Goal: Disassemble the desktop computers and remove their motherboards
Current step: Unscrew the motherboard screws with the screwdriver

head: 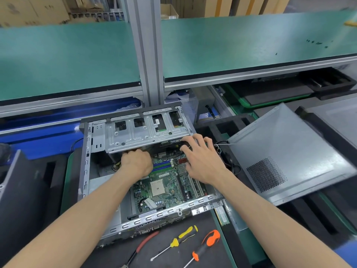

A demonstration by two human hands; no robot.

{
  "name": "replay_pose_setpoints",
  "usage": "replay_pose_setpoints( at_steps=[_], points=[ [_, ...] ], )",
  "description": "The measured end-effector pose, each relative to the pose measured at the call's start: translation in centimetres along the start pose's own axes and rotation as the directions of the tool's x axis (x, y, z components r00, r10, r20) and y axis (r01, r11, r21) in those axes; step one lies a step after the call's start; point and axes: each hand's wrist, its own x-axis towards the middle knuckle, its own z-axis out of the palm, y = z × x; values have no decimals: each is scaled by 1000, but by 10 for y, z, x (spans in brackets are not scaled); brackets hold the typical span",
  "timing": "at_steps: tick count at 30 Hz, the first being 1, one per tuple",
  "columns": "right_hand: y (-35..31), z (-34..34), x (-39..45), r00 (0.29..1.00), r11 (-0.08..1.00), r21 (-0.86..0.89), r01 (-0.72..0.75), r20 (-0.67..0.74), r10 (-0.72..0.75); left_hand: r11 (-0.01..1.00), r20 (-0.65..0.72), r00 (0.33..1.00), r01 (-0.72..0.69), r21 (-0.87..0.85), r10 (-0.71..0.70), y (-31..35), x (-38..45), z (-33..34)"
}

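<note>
An open desktop case [86,167] lies on the bench with its green motherboard [166,188] exposed inside. A silver drive cage [139,130] spans the far half of the case. My left hand [136,163] is inside the case at the near edge of the drive cage, its fingers curled under and hidden, so what they hold does not show. My right hand [201,159] lies over the board's far right part with fingers spread, fingertips reaching the cage's right end. Thin wires [219,147] trail out to the right of that hand.
The removed side panel [286,151] leans at the right. On the black mat near me lie a yellow screwdriver [177,241], an orange screwdriver [204,246] and red-handled pliers [143,246]. A RAM stick [222,216] lies beside the case. Green shelf [241,45] overhangs behind.
</note>
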Motion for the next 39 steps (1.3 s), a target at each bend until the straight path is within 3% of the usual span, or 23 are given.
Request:
replay_pose_setpoints(
  at_steps=[4, 8, 12, 22, 30, 39],
  points=[
    [-1, -2, -1, 1000, 1000, -3, 0, 12, 0, 992, -111, 986, -121, 27, 124, -2, -18, 6],
    [-2, -4, -2, 1000, 1000, 0, -2, 11, 2, 928, -188, 942, -315, -198, 280, -4, -34, 11],
    [-2, -3, -2, 1000, 1000, -8, -13, 12, 13, 887, -241, 913, -385, -253, 328, -8, -48, 13],
    [1, -2, -4, 1000, 1000, 22, -14, 2, 14, 934, -442, 873, -312, -175, 208, -7, -87, 27],
    [0, 3, -17, 1000, 998, 59, 2, 2, -2, 907, -442, 897, -205, -369, 23, -2, -116, 30],
    [-5, 12, -56, 999, 940, 342, -23, -14, 29, 892, -401, 913, -120, -436, -73, 17, -140, 34]
  ],
)
